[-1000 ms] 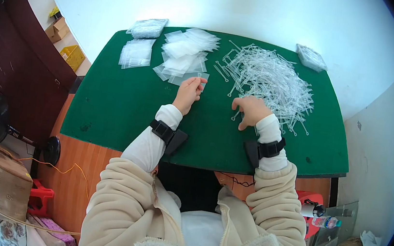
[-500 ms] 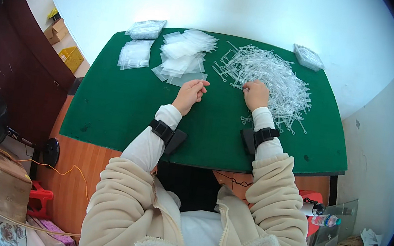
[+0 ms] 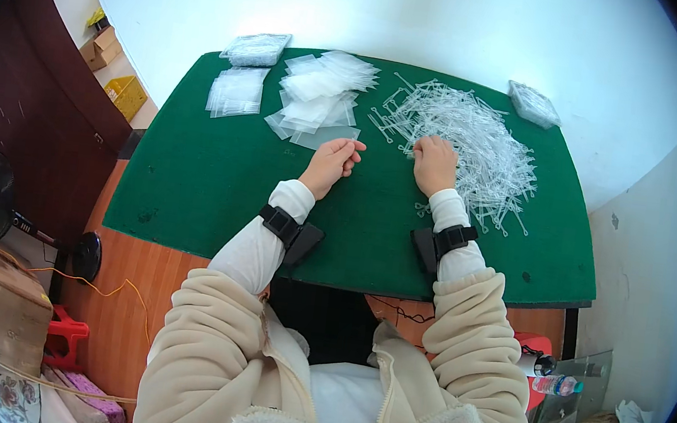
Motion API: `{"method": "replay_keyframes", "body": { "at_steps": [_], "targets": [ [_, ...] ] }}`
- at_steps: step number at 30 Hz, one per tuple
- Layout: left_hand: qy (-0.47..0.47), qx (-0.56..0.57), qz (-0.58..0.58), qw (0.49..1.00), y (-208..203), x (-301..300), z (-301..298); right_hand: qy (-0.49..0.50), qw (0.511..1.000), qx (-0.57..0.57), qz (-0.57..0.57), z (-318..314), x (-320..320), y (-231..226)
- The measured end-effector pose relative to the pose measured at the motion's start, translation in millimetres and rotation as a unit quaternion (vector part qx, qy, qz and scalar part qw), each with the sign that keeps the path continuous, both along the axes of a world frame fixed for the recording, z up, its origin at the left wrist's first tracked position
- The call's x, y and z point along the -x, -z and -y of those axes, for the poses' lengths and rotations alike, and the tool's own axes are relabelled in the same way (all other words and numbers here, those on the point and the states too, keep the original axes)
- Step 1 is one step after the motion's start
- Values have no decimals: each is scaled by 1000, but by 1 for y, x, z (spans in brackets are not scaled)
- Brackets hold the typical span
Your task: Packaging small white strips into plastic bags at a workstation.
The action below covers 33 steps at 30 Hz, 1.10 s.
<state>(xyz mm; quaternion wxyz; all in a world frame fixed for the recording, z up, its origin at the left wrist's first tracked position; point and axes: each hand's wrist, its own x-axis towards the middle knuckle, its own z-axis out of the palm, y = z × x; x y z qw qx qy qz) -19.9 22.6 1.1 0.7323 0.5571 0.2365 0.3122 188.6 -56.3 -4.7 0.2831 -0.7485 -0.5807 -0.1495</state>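
1. The heap of clear plastic pieces, thin and rod-like, is lying tangled on the far right part of the green table, spilling toward the right edge.
2. The right hand is resting on the near left edge of that heap, palm down, its fingers curled forward into the strands; whether they are pinching a piece I cannot tell, since the knuckles are hiding the tips.
3. The left hand is lying just left of it, fingers loosely bent and close together, their tips touching the near edge of a clear flat bag that sticks out from the loose pile of small clear bags.
4. As a judgement, the step in hand looks like pairing: one hand gathering pieces from the heap while the other is readying a single bag.
5. The next move seems to call for separating a piece from the tangle without dragging its neighbours, and for lifting only the top bag, since the bags are overlapping and slippery.
6. Farther out, a neater stack of bags is sitting to the left, a filled clear packet at the far left corner, and another packet at the far right corner.
7. Both wrists are wearing black straps.
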Motion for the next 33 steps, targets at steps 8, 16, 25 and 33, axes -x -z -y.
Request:
{"method": "replay_keyframes", "body": {
  "at_steps": [8, 16, 25, 33],
  "targets": [
    [3, -3, -8, 1000, 0, 2, 1, 29, 998, 46, 42, 3, 3, 2],
    [5, -5, 0, 1000, 1, 1, 0, -88, 992, -80, -38, 5, 13, -11],
    [-23, -81, 43, 996, -2, -3, 4, -305, 836, -22, -456, 7, 45, -15],
    [5, -36, 124, 992, -12, -6, 20, -352, 721, 110, -586, 16, 63, -26]
  ]
}}
